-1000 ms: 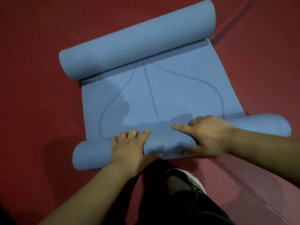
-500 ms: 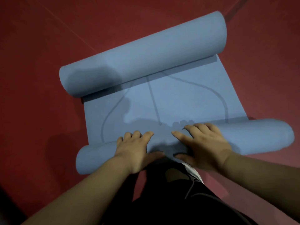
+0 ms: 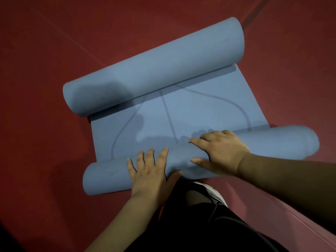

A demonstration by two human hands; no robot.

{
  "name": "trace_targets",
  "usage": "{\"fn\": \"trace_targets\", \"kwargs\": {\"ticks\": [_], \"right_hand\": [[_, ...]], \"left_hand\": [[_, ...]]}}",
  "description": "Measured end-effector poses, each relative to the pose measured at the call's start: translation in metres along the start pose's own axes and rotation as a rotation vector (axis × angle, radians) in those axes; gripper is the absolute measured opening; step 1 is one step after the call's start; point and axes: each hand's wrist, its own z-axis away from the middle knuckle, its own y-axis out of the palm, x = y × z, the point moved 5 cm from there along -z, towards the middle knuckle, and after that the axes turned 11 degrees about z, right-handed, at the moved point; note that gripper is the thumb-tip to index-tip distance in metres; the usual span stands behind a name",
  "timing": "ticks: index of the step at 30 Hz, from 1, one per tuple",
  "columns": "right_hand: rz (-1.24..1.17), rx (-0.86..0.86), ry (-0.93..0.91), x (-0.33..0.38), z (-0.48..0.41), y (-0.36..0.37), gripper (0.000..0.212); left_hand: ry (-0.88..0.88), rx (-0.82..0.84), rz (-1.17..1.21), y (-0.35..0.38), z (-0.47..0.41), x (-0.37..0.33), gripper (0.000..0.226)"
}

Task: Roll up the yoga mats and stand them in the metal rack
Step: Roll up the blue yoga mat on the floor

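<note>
A blue yoga mat [image 3: 196,113] lies on the red floor, curled at both ends. Its far end forms a thick roll [image 3: 160,64]. Its near end forms a thinner roll [image 3: 272,142] running across in front of me. My left hand [image 3: 151,171] lies flat on top of the near roll, fingers spread. My right hand [image 3: 220,151] presses on the same roll just to the right, fingers reaching onto the flat part with its dark printed lines. No metal rack is in view.
Red floor mats [image 3: 54,51] surround the blue mat, with a seam line running diagonally at the back. My dark trouser leg and a black-and-white shoe [image 3: 209,195] sit just behind the near roll. A lighter red strip [image 3: 291,215] runs along the right.
The near roll has moved forward a little under both hands, so the flat stretch between the two rolls is shorter. The view has shifted closer to the mat.
</note>
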Motion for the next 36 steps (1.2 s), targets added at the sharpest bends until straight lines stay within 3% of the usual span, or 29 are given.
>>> {"fn": "trace_targets", "kwargs": {"ticks": [8,11,14,21,25,36], "right_hand": [[-0.051,0.074,0.036,-0.008,-0.014,-0.017,0.084],[0.000,-0.035,0.119,-0.006,-0.006,-0.027,0.080],[0.084,-0.172,0.067,0.012,0.015,-0.009,0.074],[0.090,-0.117,0.059,0.007,0.007,-0.004,0.075],[0.037,-0.065,0.061,-0.003,-0.006,-0.014,0.081],[0.031,-0.045,0.052,-0.008,-0.016,-0.024,0.085]], "left_hand": [[0.039,0.100,0.017,-0.017,-0.025,0.004,0.083],[0.035,0.148,0.019,-0.028,-0.041,0.005,0.083],[0.031,0.186,0.019,-0.029,-0.043,0.003,0.083],[0.049,0.101,0.017,-0.031,-0.041,0.002,0.082],[0.051,-0.101,0.005,-0.024,-0.017,0.001,0.079],[0.002,0.031,0.004,-0.013,-0.016,0.002,0.091]]}}
